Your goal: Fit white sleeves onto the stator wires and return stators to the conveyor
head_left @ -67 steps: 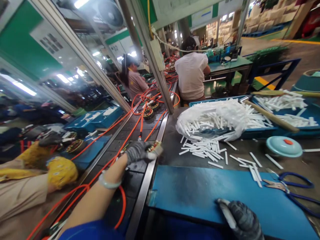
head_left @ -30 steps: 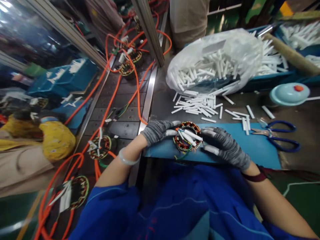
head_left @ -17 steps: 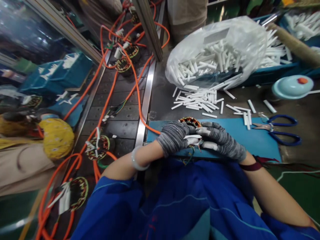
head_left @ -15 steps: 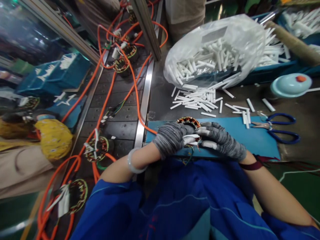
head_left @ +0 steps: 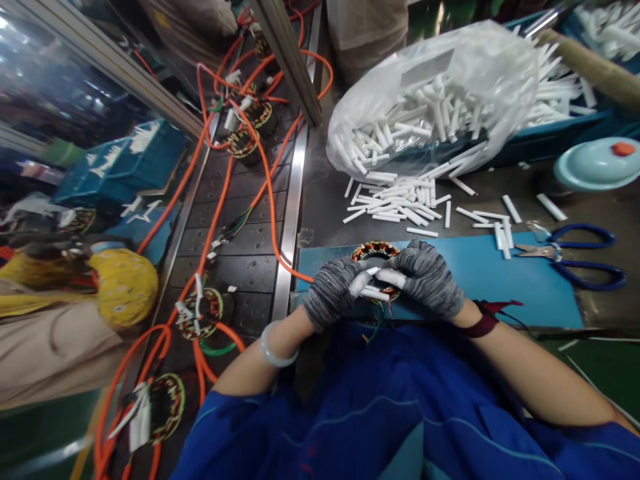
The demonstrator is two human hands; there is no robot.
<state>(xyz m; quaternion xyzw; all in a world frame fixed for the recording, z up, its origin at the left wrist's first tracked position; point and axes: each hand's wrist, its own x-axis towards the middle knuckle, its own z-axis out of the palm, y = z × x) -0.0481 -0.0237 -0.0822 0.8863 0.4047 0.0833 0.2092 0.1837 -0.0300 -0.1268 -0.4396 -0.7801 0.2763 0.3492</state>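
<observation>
The grey-knit-gloved left hand [head_left: 333, 290] and matching right hand [head_left: 427, 277] meet over a round copper-wound ring [head_left: 375, 248] on the flat blue mat [head_left: 493, 287]; whether fingers clamp its slim white tubes [head_left: 376, 294], I cannot tell. Tubes already there, handling looks unfinished.

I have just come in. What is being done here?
A person's left hand and right hand, both grey-gloved, are close together over a ring-shaped part wound with reddish wire, slim white tubes at their fingertips. What exactly each grips is unclear. Below is a flat blue mat; blue-handled metal scissors lie at its right end.
</observation>
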